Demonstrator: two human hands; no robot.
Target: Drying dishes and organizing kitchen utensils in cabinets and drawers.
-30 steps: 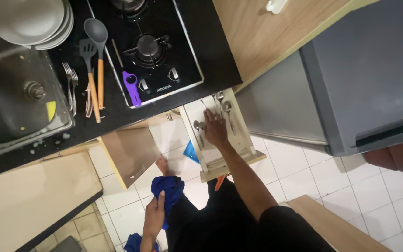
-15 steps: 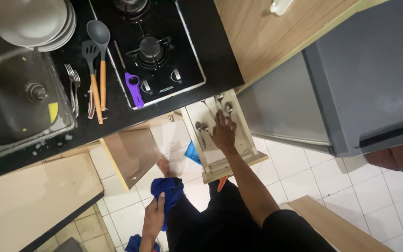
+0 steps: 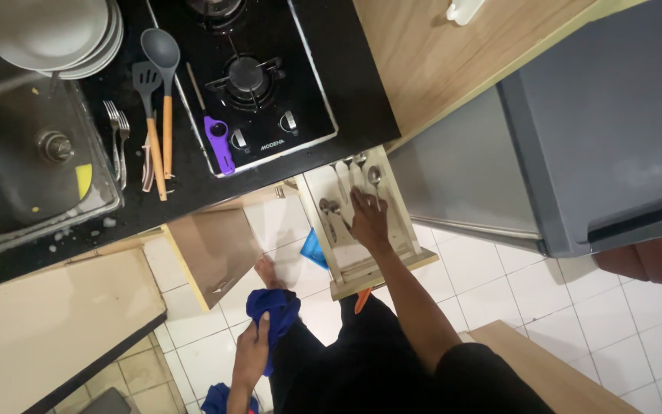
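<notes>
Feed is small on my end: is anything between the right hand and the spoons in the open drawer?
Nothing visible. The right hand is already inside the open drawer, resting over the spoons. The left hand holds a blue cloth, away from the drawer.

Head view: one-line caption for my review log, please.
Right hand reaches into an open cutlery drawer among spoons; left hand grips a blue cloth beside a black stovetop.
</notes>
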